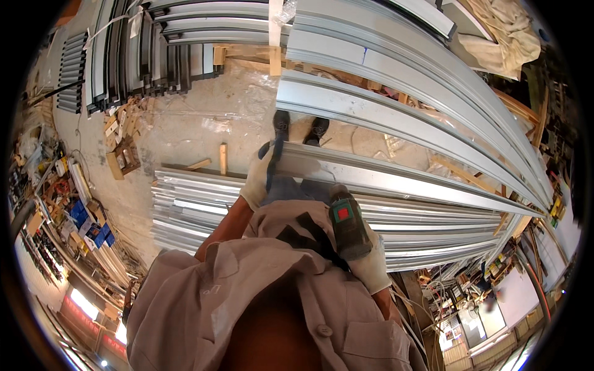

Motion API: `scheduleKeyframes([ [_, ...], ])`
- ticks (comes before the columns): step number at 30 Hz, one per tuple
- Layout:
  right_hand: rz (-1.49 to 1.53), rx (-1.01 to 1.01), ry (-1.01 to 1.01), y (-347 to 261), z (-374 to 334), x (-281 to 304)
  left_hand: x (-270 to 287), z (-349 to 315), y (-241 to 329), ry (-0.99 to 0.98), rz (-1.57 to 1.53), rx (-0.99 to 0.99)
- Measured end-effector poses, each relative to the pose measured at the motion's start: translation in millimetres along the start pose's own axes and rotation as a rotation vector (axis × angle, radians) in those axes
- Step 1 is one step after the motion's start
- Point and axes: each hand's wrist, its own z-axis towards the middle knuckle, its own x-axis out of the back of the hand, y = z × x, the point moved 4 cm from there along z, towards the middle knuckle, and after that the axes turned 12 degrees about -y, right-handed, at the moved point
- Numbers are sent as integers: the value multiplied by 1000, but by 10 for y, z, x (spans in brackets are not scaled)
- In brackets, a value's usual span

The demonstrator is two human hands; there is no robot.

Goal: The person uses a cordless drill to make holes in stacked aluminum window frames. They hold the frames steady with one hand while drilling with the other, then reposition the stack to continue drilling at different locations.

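Note:
My left hand (261, 172), in a white glove with dark blue fingers, is closed round the near-left end of a long grey metal profile (383, 172). The profile runs off to the right in front of my body. In my right hand (369, 267), also gloved in white, is a dark cordless drill (350, 230) with a red and green patch. Its front end points toward the profile, and a thin bit seems to show there. Most of the right fingers are hidden behind the drill.
A stack of silvery profiles (192, 207) lies close to my legs. Beyond my shoes (318, 128), wide grey profiles (371, 102) rest on wooden supports. More dark-edged profiles (210, 25) are stacked at the far left, near wood offcuts (124, 154) on the floor.

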Motion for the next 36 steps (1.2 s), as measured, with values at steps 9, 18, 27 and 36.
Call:
scheduleKeyframes([
  [9, -9, 50, -1, 5, -15, -14, -25, 12, 57, 20, -41, -5],
  [18, 25, 40, 6, -10, -18, 9, 13, -20, 113, -90, 217, 33],
  [27, 30, 17, -13, -4, -8, 11, -57, -7, 179, 22, 181, -163],
  [36, 39, -4, -29, -40, -18, 20, -41, 10, 122, 35, -58, 29],
])
